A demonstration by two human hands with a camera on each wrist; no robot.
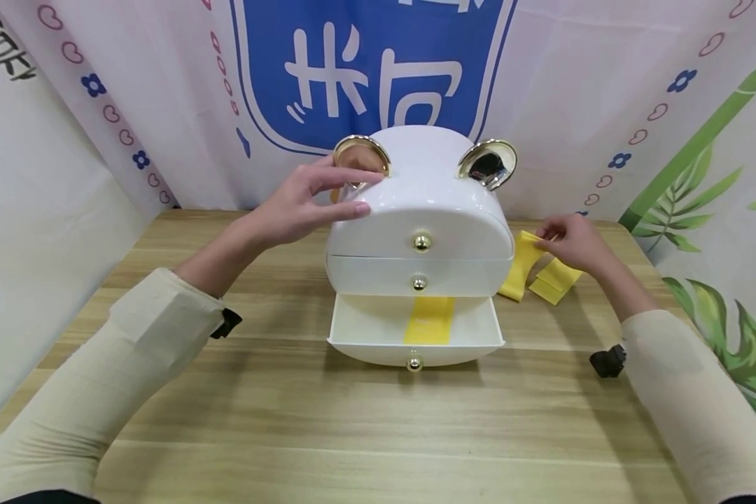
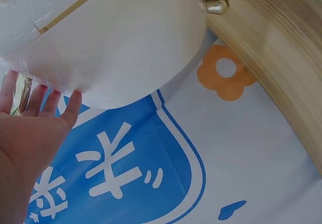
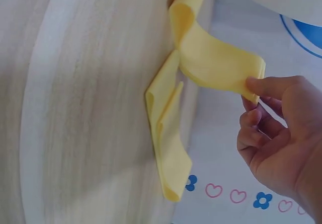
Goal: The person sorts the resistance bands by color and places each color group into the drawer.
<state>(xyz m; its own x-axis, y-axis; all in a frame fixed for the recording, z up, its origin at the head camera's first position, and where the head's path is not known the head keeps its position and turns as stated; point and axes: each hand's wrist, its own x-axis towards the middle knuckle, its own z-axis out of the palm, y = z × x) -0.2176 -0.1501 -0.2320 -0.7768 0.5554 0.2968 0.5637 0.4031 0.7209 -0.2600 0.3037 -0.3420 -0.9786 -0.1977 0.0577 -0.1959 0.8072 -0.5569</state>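
Note:
A white rounded drawer box (image 1: 416, 192) with gold round ears stands on the table. Its bottom drawer (image 1: 365, 318) is pulled out, and a yellow strip (image 1: 430, 320) lies flat inside. My left hand (image 1: 296, 203) rests against the box's upper left side, by the left gold ear (image 1: 360, 152), with fingers extended. To the right of the box, my right hand (image 1: 572, 243) pinches the end of a folded yellow strip (image 3: 221, 63) between thumb and fingers, holding that end raised. Beside it another folded yellow piece (image 3: 168, 138) lies on the wood; whether the two are joined I cannot tell.
The wooden table (image 1: 378, 434) extends in front of the box and to both sides. Behind it hangs a printed cloth (image 1: 542, 91) with a blue emblem, close to the back of the box. The two upper drawers, with gold knobs (image 1: 422, 242), are closed.

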